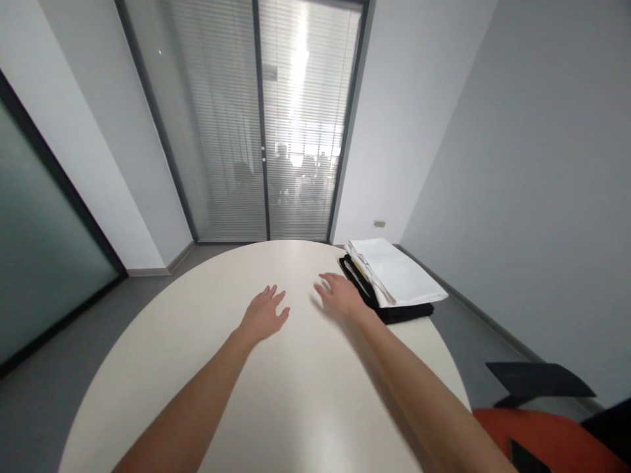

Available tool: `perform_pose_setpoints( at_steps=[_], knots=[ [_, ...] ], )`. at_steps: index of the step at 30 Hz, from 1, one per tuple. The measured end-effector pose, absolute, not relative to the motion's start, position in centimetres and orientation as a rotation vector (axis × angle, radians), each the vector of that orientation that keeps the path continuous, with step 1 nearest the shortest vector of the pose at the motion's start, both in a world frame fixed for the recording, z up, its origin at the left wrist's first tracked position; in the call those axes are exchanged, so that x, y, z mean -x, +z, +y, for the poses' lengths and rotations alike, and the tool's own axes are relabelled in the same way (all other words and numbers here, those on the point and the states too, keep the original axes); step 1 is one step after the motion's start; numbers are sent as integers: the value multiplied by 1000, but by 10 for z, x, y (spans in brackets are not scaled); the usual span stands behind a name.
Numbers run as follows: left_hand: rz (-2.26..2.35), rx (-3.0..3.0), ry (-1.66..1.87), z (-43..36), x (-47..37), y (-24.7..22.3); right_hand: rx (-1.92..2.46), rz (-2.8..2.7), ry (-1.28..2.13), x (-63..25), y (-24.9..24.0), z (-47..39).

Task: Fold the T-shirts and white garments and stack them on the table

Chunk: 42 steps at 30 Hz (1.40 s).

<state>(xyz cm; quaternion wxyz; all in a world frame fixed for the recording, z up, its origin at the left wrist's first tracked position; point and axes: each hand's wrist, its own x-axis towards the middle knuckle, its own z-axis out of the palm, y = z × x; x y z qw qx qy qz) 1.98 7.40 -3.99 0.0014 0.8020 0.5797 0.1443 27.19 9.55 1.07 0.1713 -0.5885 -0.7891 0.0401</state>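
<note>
My left hand (265, 314) is over the middle of the white round table (290, 401), palm down, its fingers apart and nothing in it. To its right, my right hand (341, 294) also has its fingers spread and holds nothing. Whether either palm touches the tabletop I cannot tell. Just beyond my right hand, at the table's right edge, lies a stack of folded cloth: white fabric (399, 269) on top and black fabric (407, 313) beneath. A bit of yellow shows along the stack's left side.
An orange chair (522, 427) with a black armrest (539, 380) stands at the lower right, close to the table. Behind the table is a glass partition (305, 118) with blinds. A wall socket (379, 223) sits low on the back wall.
</note>
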Motion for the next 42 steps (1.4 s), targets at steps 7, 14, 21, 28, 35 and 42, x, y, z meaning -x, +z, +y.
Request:
perform_pose_setpoints(
  at_steps=[7,14,21,28,35,42],
  knots=[
    [1740,-2491,317,69,-14,-38,1784,-2376,275,-261,-25,74],
    [1731,-2494,303,72,-15,-41,1703,-2442,334,-266,-19,73],
    [1730,-2500,288,73,-15,-42,1597,-2488,353,-271,-23,73],
    [1722,-2494,281,72,-15,-41,1598,-2483,354,-272,-26,75],
    [1716,-2480,300,72,-15,-41,1581,-2477,353,-273,-26,74],
    [1717,-2484,292,73,-14,-42,1609,-2480,354,-272,-25,74]
  ],
)
